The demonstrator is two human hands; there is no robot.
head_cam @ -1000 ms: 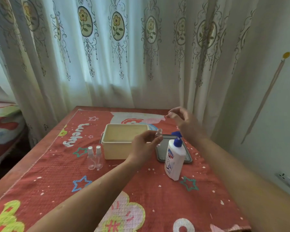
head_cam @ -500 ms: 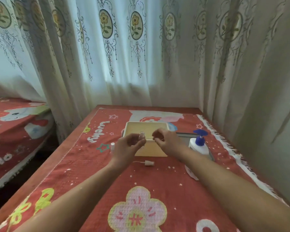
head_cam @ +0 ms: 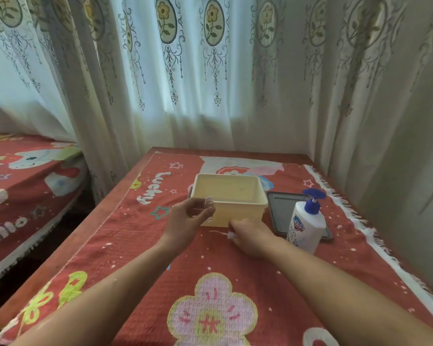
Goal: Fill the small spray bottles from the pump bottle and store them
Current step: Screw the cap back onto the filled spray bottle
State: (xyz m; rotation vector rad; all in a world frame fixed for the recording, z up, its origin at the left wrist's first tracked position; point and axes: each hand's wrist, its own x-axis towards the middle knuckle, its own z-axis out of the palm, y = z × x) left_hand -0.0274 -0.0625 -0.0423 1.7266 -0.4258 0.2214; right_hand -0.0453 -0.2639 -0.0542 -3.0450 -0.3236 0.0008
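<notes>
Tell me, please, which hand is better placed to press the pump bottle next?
Probably the right. The right hand rests close to the pump bottle, while the left hand is farther away and holds the uncapped small spray bottle.

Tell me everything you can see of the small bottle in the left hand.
The small spray bottle is clear and plastic-looking, with a threaded neck that stands open: no spray head is on it. It is held roughly upright above the cloth, seen against the near left corner of the cream tub. The left hand grips its body, fingers and thumb curled round it, so little more than the neck shows. Whether it holds any liquid cannot be told.
</notes>
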